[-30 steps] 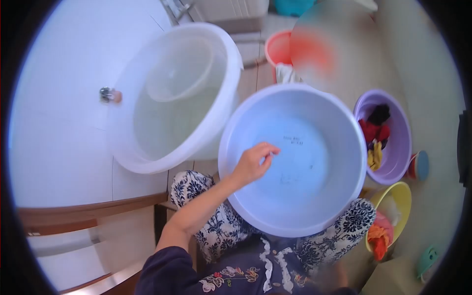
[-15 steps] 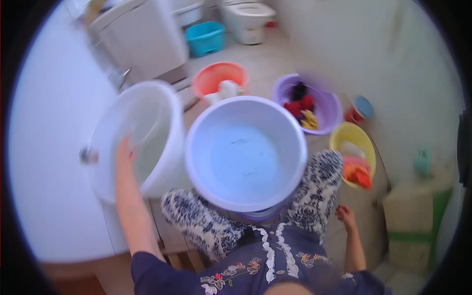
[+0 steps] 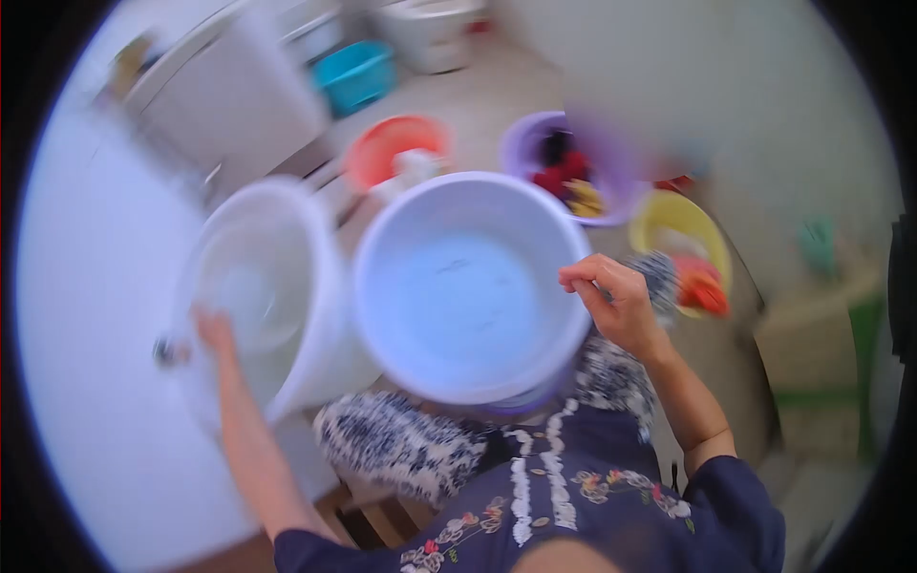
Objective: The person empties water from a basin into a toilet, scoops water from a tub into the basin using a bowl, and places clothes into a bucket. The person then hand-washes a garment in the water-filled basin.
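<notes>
A large pale lavender basin [image 3: 382, 368] stands between my knees, with bluish water [image 3: 468, 306] in it and a few dark marks showing on the bottom. My right hand [image 3: 616, 296] hovers by the basin's right rim, fingers curled together and nothing visible in them. On the left, a big whitish tub [image 3: 330, 296] stands beside the basin and seems to hold some water. Inside that tub's opening is my left hand [image 3: 216, 329], smeared by motion. Its fingers are too blurred to tell what they touch.
Beyond the basin stand a coral-red tub [image 3: 377, 143] with white cloth and a purple tub [image 3: 616, 196] with dark, red and yellow cloth. At right are a yellow tub [image 3: 659, 215] with orange cloth and a cardboard box [image 3: 812, 353]. A turquoise tub [image 3: 353, 81] sits farther back.
My right hand has risen from beside my right leg to the basin's right rim, its fingers curled. My left hand has shifted slightly lower and left within the whitish tub. The view has tilted.
</notes>
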Action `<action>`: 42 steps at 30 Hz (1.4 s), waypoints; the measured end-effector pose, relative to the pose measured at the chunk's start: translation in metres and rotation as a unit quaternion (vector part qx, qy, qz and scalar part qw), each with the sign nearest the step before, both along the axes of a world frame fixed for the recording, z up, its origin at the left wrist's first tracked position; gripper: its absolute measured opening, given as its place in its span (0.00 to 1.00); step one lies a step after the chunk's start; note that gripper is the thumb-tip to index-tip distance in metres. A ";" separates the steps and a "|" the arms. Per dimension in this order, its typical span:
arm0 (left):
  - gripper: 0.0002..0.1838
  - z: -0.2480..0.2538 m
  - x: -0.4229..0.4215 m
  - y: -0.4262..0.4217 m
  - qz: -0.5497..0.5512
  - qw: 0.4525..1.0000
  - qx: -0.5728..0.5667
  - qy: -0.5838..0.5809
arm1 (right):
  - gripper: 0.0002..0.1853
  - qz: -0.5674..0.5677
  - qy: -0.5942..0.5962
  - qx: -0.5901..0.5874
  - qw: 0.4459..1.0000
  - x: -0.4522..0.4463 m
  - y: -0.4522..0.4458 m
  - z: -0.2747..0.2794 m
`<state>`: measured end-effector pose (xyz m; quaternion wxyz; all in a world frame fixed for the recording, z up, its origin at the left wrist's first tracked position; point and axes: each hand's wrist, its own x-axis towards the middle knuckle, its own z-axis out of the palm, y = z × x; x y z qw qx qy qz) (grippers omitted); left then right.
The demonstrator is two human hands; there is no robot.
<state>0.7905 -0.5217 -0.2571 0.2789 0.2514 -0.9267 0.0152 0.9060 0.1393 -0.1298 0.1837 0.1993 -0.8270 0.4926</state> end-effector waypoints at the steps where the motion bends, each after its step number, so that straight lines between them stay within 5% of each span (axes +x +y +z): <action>1: 0.27 -0.007 -0.001 -0.011 -0.015 0.997 -0.053 0.047 | 0.06 0.079 0.030 0.003 0.996 -0.027 -0.040 0.001; 3: 0.26 0.031 0.018 0.030 -0.018 0.997 -0.030 0.075 | 0.06 0.208 0.095 0.005 0.974 -0.074 -0.118 0.013; 4: 0.19 0.034 0.021 0.035 -0.040 0.987 -0.113 0.105 | 0.07 0.231 0.115 0.020 0.966 -0.094 -0.158 0.013; 6: 0.10 0.078 0.035 0.085 0.021 1.000 -0.012 -0.005 | 0.09 0.251 0.136 0.038 0.958 -0.134 -0.239 0.004; 10: 0.09 0.055 0.041 0.077 -0.026 0.997 -0.067 0.024 | 0.10 0.208 0.081 0.159 0.962 -0.197 -0.368 -0.050; 13: 0.10 0.051 0.044 0.079 -0.032 0.999 -0.042 0.011 | 0.11 0.214 -0.096 0.352 0.906 -0.212 -0.405 -0.070; 16: 0.09 0.040 0.043 0.070 -0.005 1.000 0.010 -0.005 | 0.11 0.193 -0.074 0.380 0.902 -0.225 -0.420 -0.111; 22: 0.13 0.020 0.041 0.062 0.053 0.991 0.104 -0.057 | 0.14 0.276 -0.188 0.572 0.749 -0.252 -0.445 -0.159; 27: 0.20 -0.020 0.041 0.044 0.031 0.986 0.140 -0.081 | 0.16 0.247 -0.304 0.514 0.763 -0.252 -0.450 -0.195; 31: 0.21 -0.010 0.045 0.046 0.142 0.890 0.420 -0.112 | 0.18 0.307 -0.315 0.575 0.689 -0.263 -0.466 -0.222; 32: 0.21 -0.017 0.046 0.041 0.143 0.875 0.454 -0.084 | 0.17 0.285 -0.339 0.550 0.708 -0.263 -0.462 -0.223; 33: 0.21 -0.019 0.047 0.037 0.142 0.860 0.488 -0.056 | 0.18 0.262 -0.362 0.523 0.726 -0.240 -0.439 -0.165; 35: 0.21 -0.015 0.049 0.029 0.117 0.817 0.558 -0.083 | 0.18 0.239 -0.408 0.491 0.731 -0.230 -0.427 -0.133; 42: 0.22 -0.011 0.060 0.031 0.120 0.783 0.609 -0.035 | 0.10 0.203 -0.417 0.420 0.780 -0.234 -0.424 -0.133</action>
